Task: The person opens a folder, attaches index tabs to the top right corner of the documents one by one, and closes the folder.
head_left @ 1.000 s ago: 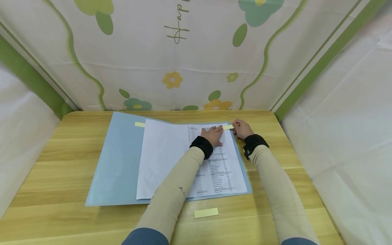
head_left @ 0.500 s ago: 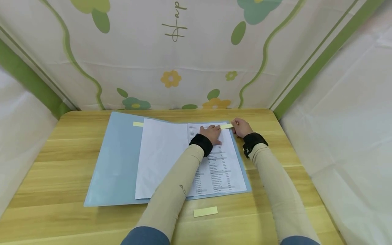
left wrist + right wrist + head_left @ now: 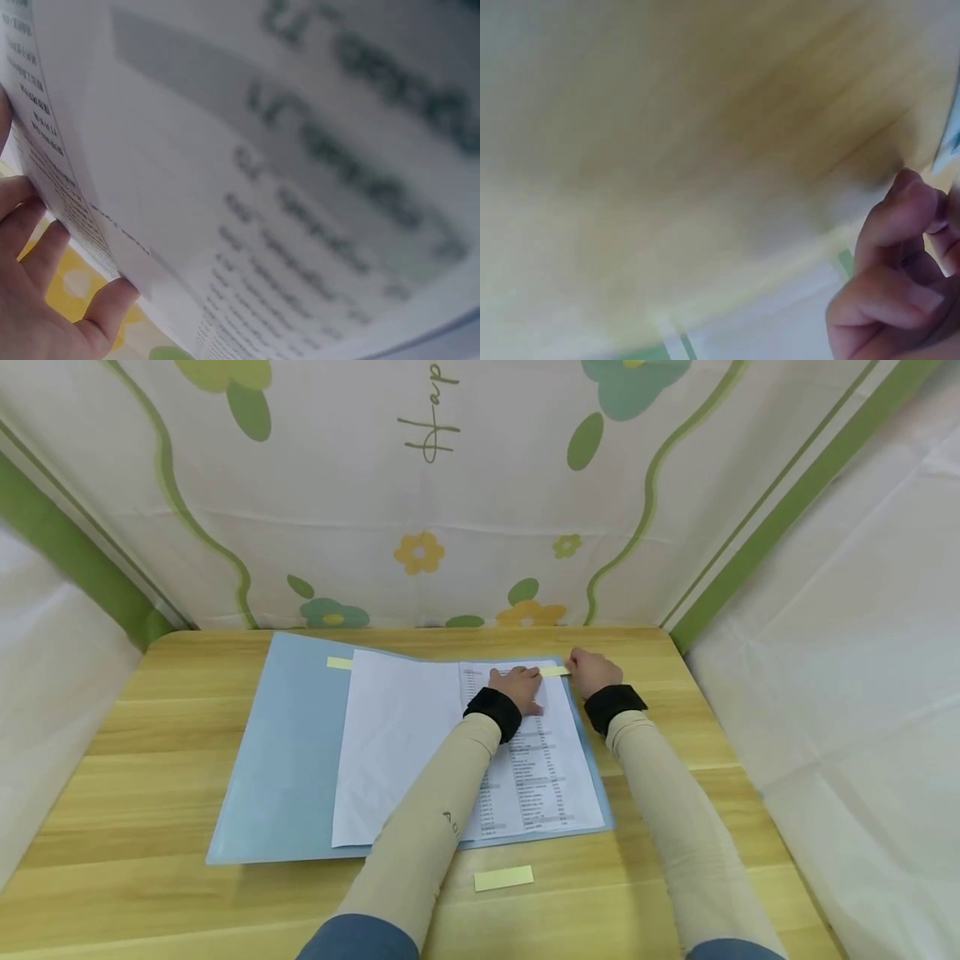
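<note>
An open light-blue folder (image 3: 285,760) lies on the table with white sheets in it. My left hand (image 3: 516,687) rests with spread fingers on the printed sheet (image 3: 543,777), near its top. In the left wrist view, the left fingers (image 3: 45,251) touch the page by its far edge. Across the sheet's upper right edge lies a pale yellow sticky note strip (image 3: 553,671). My right hand (image 3: 594,674), fingers curled, pinches the strip's right end, which the hand covers. Curled right fingers (image 3: 900,217) show in the right wrist view, beside the folder's corner.
A second yellow strip (image 3: 503,878) lies on the table in front of the folder. Another yellow tab (image 3: 340,663) sticks out left of the blank page (image 3: 397,735). A patterned curtain (image 3: 480,510) hangs behind the wooden table (image 3: 112,810).
My right hand has turned at the wrist, its knuckles now more over the strip's end. The left hand stays on the page. The strip shows little movement.
</note>
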